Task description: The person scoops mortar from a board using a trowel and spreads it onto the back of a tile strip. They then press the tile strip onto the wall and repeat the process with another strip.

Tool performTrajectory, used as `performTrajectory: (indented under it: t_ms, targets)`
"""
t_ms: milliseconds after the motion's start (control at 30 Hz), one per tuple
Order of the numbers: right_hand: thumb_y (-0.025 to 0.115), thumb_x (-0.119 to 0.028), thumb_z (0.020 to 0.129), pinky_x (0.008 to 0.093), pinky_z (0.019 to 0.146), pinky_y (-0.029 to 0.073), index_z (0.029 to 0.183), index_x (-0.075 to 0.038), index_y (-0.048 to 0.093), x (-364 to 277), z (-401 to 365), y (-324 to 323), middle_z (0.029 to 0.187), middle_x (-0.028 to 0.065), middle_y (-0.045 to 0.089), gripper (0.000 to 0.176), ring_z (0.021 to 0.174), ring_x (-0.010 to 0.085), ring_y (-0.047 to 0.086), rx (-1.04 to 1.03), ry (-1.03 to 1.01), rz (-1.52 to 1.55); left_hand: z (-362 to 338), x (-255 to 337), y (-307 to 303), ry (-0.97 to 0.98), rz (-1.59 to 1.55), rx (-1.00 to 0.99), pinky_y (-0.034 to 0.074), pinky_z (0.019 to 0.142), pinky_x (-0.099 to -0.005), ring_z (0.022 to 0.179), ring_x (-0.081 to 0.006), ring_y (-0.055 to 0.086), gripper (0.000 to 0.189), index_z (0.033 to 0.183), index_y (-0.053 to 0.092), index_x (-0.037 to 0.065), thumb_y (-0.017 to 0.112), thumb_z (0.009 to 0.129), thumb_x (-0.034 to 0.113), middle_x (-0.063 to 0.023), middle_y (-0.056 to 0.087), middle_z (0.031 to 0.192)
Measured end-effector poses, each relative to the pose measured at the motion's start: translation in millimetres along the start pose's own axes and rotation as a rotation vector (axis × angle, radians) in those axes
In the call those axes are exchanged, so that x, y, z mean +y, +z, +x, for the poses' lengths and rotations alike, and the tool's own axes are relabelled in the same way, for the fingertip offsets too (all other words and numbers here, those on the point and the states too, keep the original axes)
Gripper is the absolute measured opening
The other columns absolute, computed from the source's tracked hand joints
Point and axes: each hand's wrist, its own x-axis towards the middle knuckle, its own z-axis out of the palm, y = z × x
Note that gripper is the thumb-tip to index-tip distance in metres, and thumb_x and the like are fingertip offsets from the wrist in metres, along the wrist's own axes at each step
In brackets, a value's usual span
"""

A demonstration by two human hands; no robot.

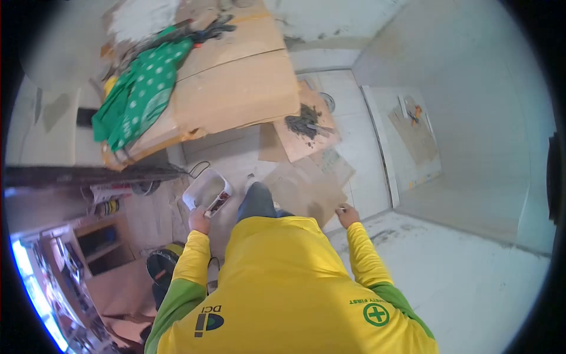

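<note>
My left hand (199,220) is closed at the near corner of a white plastic tub (190,196), which hangs or stands beside my left leg with its open top facing me. A dark red and black strip with pale edges (219,203) runs along the tub's near side, right by my fingers. My right hand (349,216) is out to the right at hip height, its fingers pinched around a small pale thing. I cannot tell what that thing is. Below it, brown sheets of cardboard (306,189) lie on the tiled floor.
Ahead, dark mortar with a trowel lies on a board (298,147). A large cardboard-covered block (242,88) carries a green dotted cloth (144,88) and gloves (215,29). An orange-handled tool (416,114) lies beyond a raised sill (377,147). A dark bucket (160,266) stands left.
</note>
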Motion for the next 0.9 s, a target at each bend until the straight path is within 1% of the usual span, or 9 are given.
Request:
performTrajectory:
  t_ms: [133, 200, 300, 400, 500, 600, 700, 800, 900]
  targets:
    - [0.058, -0.038, 0.086, 0.0397, 0.085, 0.049, 0.108, -0.008, 0.065, -16, -12, 29, 0.102, 0.0175, 0.067, 0.038, 0.098, 0.0318, 0.063, -0.197, 0.071, 0.124, 69, 55, 43, 0.188, 0.058, -0.174, 0.047, 0.072, -0.0477, 0.087, -0.0368, 0.057, 0.008, 0.083, 0.058, 0.009, 0.062, 0.075, 0.009, -0.016, 0.06, 0.088]
    - [0.053, -0.043, 0.088, 0.0403, 0.088, 0.047, 0.11, -0.009, 0.065, 5, -6, 51, 0.106, 0.0171, 0.066, 0.042, 0.101, 0.0328, 0.062, -0.275, -0.234, 0.134, 93, 76, 72, 0.252, 0.069, -0.235, 0.048, 0.072, -0.0477, 0.088, -0.0367, 0.057, 0.009, 0.084, 0.058, 0.009, 0.059, 0.075, 0.006, -0.0166, 0.06, 0.09]
    - [0.05, -0.042, 0.086, 0.0422, 0.09, 0.046, 0.11, -0.009, 0.065, 35, 33, 69, 0.111, 0.0174, 0.064, 0.043, 0.104, 0.036, 0.06, -0.496, -0.193, -0.045, 141, 120, 110, 0.316, 0.038, -0.326, 0.049, 0.076, -0.0474, 0.091, -0.0373, 0.057, 0.015, 0.087, 0.059, 0.008, 0.055, 0.074, 0.003, -0.0175, 0.06, 0.094]
    - [0.05, -0.035, 0.085, 0.0423, 0.089, 0.046, 0.109, -0.006, 0.065, -7, 62, 12, 0.111, 0.0189, 0.063, 0.04, 0.102, 0.0372, 0.059, -0.699, -0.009, -0.213, 184, 173, 128, 0.343, 0.036, -0.386, 0.048, 0.077, -0.0486, 0.09, -0.0384, 0.057, 0.012, 0.085, 0.06, 0.01, 0.055, 0.074, 0.006, -0.0192, 0.06, 0.088]
    - [0.051, -0.037, 0.084, 0.0434, 0.087, 0.047, 0.105, -0.004, 0.065, 9, 93, -4, 0.109, 0.0206, 0.063, 0.041, 0.1, 0.0382, 0.06, -0.746, -0.042, -0.273, 199, 210, 165, 0.31, 0.075, -0.49, 0.047, 0.08, -0.0485, 0.092, -0.0382, 0.057, 0.014, 0.085, 0.061, 0.009, 0.054, 0.073, 0.006, -0.0192, 0.059, 0.091]
    - [0.051, -0.047, 0.086, 0.0447, 0.087, 0.046, 0.098, -0.003, 0.065, -29, 116, -74, 0.106, 0.022, 0.064, 0.048, 0.1, 0.0393, 0.059, -0.689, -0.006, -0.327, 222, 213, 238, 0.204, 0.068, -0.315, 0.047, 0.08, -0.0485, 0.092, -0.0379, 0.057, 0.016, 0.086, 0.06, 0.01, 0.055, 0.071, 0.006, -0.0181, 0.059, 0.087]
    - [0.051, -0.053, 0.086, 0.0456, 0.083, 0.046, 0.093, -0.002, 0.063, -13, 144, -105, 0.1, 0.0231, 0.064, 0.053, 0.096, 0.0398, 0.06, -0.581, 0.128, -0.265, 245, 254, 233, 0.447, 0.017, -0.391, 0.048, 0.078, -0.0479, 0.091, -0.0372, 0.057, 0.019, 0.088, 0.06, 0.011, 0.055, 0.071, 0.005, -0.0177, 0.058, 0.086]
    - [0.053, -0.054, 0.084, 0.046, 0.08, 0.046, 0.089, -0.001, 0.063, 2, 166, -125, 0.093, 0.0235, 0.064, 0.054, 0.091, 0.0398, 0.061, -0.464, 0.258, -0.18, 259, 300, 235, 0.302, 0.009, -0.393, 0.048, 0.077, -0.0469, 0.091, -0.0364, 0.057, 0.021, 0.09, 0.06, 0.01, 0.055, 0.071, 0.003, -0.017, 0.058, 0.085]
    - [0.056, -0.052, 0.083, 0.0456, 0.078, 0.047, 0.087, -0.002, 0.062, 11, 198, -140, 0.09, 0.0222, 0.064, 0.051, 0.088, 0.0395, 0.061, -0.417, 0.231, -0.184, 263, 327, 242, 0.221, 0.047, -0.368, 0.047, 0.084, -0.045, 0.097, -0.035, 0.057, 0.013, 0.089, 0.065, 0.011, 0.057, 0.081, 0.019, -0.0141, 0.062, 0.095]
